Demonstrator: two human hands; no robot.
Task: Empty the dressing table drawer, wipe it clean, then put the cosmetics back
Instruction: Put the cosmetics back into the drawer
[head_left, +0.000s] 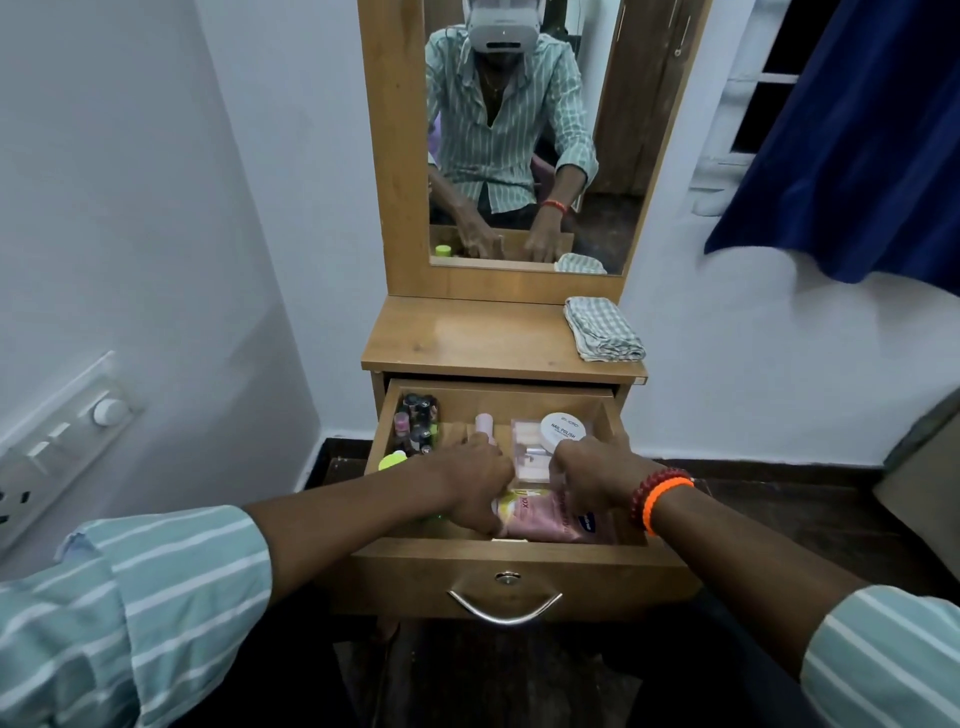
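The wooden drawer (509, 564) of the dressing table stands pulled out and holds cosmetics. Both hands reach down into its front part. My left hand (475, 483) and my right hand (592, 480) are closed around pink tubes (535, 517) lying near the front wall. Behind them lie a clear box with pink items (530, 449), a white nail polish remover jar (563, 428) and a pink bottle (485, 426). Several small nail polish bottles (415, 421) crowd the back left corner, with a lime green cap (392, 460) beside them. A folded checked cloth (602, 328) rests on the tabletop.
A mirror (524, 135) rises behind the tabletop (467, 338) and reflects me. White walls close in on both sides, with a switch panel (62, 441) on the left. A blue curtain (857, 140) hangs at the upper right. The floor is dark.
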